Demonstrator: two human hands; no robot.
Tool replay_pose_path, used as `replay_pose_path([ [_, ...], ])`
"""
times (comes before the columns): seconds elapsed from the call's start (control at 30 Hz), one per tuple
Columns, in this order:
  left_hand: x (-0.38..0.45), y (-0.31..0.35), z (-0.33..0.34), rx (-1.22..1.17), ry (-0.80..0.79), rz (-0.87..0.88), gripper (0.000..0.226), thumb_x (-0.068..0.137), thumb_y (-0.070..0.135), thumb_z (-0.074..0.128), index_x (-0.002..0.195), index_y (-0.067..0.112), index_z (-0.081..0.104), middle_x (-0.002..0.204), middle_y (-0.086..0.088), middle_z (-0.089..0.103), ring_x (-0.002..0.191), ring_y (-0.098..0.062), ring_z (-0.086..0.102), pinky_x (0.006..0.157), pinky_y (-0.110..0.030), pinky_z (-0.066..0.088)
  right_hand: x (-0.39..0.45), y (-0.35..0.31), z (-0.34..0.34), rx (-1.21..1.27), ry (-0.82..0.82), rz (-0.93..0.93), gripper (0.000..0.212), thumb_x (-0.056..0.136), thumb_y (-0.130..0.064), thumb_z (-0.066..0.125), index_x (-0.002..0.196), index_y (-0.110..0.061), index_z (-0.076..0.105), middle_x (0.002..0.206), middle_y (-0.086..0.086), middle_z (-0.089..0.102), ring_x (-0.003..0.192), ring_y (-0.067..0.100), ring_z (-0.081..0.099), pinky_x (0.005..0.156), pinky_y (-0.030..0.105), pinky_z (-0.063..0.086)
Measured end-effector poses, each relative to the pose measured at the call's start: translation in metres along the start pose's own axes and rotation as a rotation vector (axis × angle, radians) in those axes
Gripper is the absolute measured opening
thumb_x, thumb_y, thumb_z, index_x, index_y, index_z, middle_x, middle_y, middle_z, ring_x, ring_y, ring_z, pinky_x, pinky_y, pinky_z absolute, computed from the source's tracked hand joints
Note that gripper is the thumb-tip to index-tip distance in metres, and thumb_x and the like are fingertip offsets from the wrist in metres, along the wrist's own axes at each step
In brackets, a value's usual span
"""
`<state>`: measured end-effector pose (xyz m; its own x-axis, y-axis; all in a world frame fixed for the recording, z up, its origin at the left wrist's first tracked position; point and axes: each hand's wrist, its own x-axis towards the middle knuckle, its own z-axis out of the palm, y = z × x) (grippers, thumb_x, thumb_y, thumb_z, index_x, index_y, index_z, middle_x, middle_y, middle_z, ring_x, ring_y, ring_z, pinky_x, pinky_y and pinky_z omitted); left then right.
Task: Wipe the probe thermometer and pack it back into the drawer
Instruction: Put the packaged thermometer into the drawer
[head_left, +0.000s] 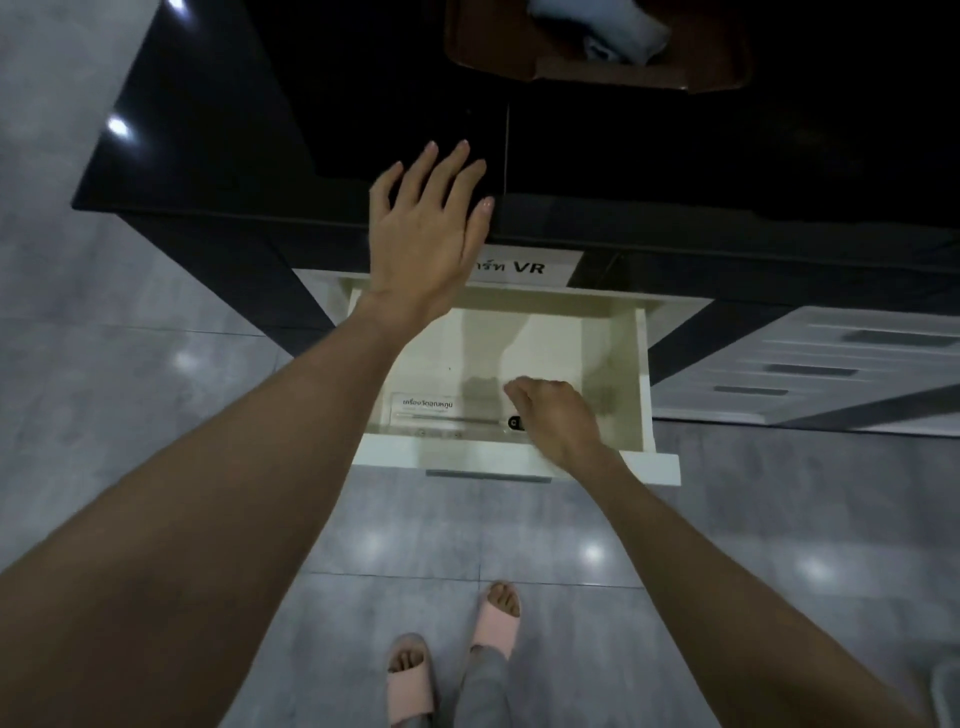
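Note:
A white drawer (647, 364) stands pulled out from under a black counter (675, 145). Along its near inner edge lies the probe thermometer in a clear case (441, 415) with a printed label; its black head peeks out beside my right hand. My right hand (556, 415) reaches down into the drawer with fingers curled over that end of the case; whether it grips it is unclear. My left hand (426, 228) hovers flat, fingers spread, over the counter's front edge and holds nothing.
A brown tray (727, 67) with a pale cloth (597, 26) on it sits at the back of the counter. A white label reading "VR" (524, 267) is on the counter front. More white drawers (831, 358) are to the right. My slippered feet stand on grey tiles.

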<state>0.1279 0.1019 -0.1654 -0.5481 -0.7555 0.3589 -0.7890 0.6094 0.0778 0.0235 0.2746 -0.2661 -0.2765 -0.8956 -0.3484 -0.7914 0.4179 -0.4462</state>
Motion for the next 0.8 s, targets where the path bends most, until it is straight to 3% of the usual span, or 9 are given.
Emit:
replay_pose_path([
  [0.03,0.0,0.0,-0.004,-0.017,-0.047,0.004,0.054,0.102,0.045,0.02,0.141,0.021,0.049,0.149,0.002,0.046,0.143,-0.02,0.033,0.114,-0.038,0.017,-0.017,-0.007,-0.001,0.03,0.181,-0.07,0.033,0.102,-0.028,0.037,0.107,-0.013,0.066,0.104,0.007,0.07,0.097,0.028,0.062,0.074,0.033,0.049],
  [0.1,0.0,0.0,-0.013,-0.046,-0.133,0.017,0.059,0.101,0.049,0.015,0.147,0.02,0.039,0.156,0.001,0.035,0.147,-0.02,0.023,0.116,-0.038,0.014,-0.051,-0.018,0.004,-0.022,0.388,-0.234,0.036,0.101,-0.024,0.037,0.125,-0.01,0.061,0.127,0.009,0.064,0.12,0.026,0.056,0.1,0.037,0.046],
  [0.13,0.0,0.0,-0.016,-0.059,-0.173,0.024,0.06,0.101,0.049,0.014,0.149,0.02,0.034,0.159,0.0,0.029,0.149,-0.02,0.017,0.117,-0.038,0.012,-0.066,-0.02,0.009,-0.112,0.403,-0.32,0.041,0.101,-0.024,0.035,0.134,-0.009,0.053,0.138,0.01,0.055,0.132,0.025,0.046,0.111,0.04,0.036],
  [0.2,-0.001,0.0,-0.02,-0.081,-0.243,0.033,0.059,0.102,0.048,0.014,0.153,0.02,0.024,0.162,0.0,0.018,0.15,-0.019,0.008,0.119,-0.038,0.008,-0.093,-0.015,0.029,-0.296,0.343,-0.434,0.05,0.1,-0.028,0.031,0.146,-0.008,0.035,0.153,0.01,0.035,0.144,0.024,0.025,0.118,0.044,0.021],
  [0.3,-0.007,0.0,-0.023,-0.085,-0.282,0.042,0.059,0.103,0.047,0.014,0.154,0.018,0.016,0.164,-0.001,0.011,0.151,-0.02,0.003,0.12,-0.038,0.003,-0.13,-0.003,0.061,-0.42,0.26,-0.404,0.062,0.097,-0.035,0.032,0.15,-0.006,0.02,0.159,0.012,0.018,0.148,0.022,0.007,0.117,0.045,0.013],
  [0.5,-0.015,-0.003,-0.022,-0.085,-0.288,0.074,0.062,0.102,0.049,0.012,0.155,0.016,0.012,0.164,-0.002,0.007,0.151,-0.02,0.0,0.12,-0.038,0.0,-0.134,0.012,0.091,-0.484,0.236,-0.262,0.074,0.095,-0.043,0.033,0.152,-0.007,0.003,0.16,0.009,-0.005,0.148,0.023,-0.002,0.116,0.044,0.01],
  [0.7,-0.017,-0.004,-0.019,-0.091,-0.244,0.077,0.062,0.102,0.049,0.015,0.154,0.016,0.016,0.164,-0.002,0.01,0.151,-0.021,0.003,0.12,-0.037,0.001,-0.104,0.015,0.077,-0.559,0.243,-0.25,0.074,0.094,-0.045,0.033,0.152,-0.007,0.005,0.161,0.008,-0.005,0.148,0.022,-0.007,0.118,0.046,0.006],
  [0.8,-0.017,-0.005,-0.017,-0.095,-0.211,0.081,0.062,0.102,0.049,0.015,0.154,0.015,0.019,0.163,-0.002,0.014,0.15,-0.022,0.006,0.119,-0.038,0.003,-0.069,0.008,0.058,-0.564,0.243,-0.204,0.08,0.094,-0.045,0.037,0.152,-0.008,-0.004,0.159,0.008,-0.011,0.147,0.022,-0.014,0.118,0.046,-0.001],
])
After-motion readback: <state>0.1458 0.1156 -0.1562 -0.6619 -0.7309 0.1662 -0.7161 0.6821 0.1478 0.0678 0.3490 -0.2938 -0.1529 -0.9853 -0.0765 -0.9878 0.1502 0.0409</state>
